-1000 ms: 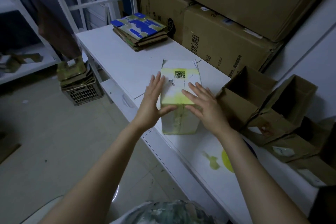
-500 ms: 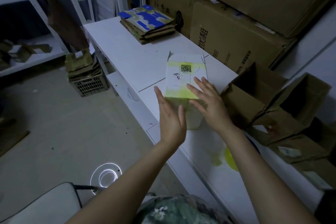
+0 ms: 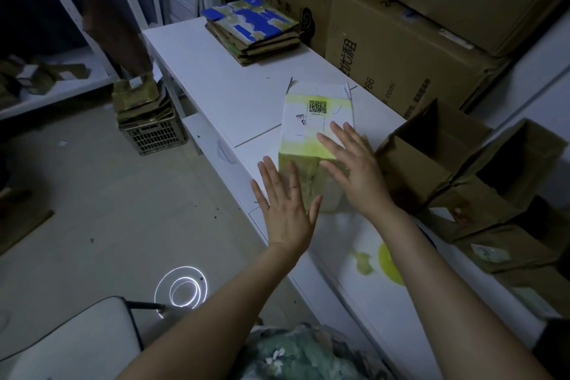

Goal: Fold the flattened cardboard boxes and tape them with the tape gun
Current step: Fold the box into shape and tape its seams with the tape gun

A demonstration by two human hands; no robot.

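A small white and yellow-green carton (image 3: 311, 120) with a QR code on top stands on the white table (image 3: 234, 92). My right hand (image 3: 354, 173) lies flat, fingers spread, over the carton's near right top edge and side. My left hand (image 3: 287, 200) is spread with straight fingers against the carton's near left face. A stack of flattened cardboard boxes (image 3: 253, 28) with blue patches lies at the table's far end. No tape gun is visible.
Several open brown boxes (image 3: 447, 163) crowd the table's right side. Large cartons (image 3: 401, 46) are stacked against the wall behind. A plastic crate (image 3: 154, 133) with cardboard stands on the floor to the left, beside a shelf (image 3: 46, 95). A pale seat (image 3: 61, 342) is at bottom left.
My left hand slid from the carton's left top edge down to its near face. My right hand stayed on the carton's right side. The view shifted slightly.
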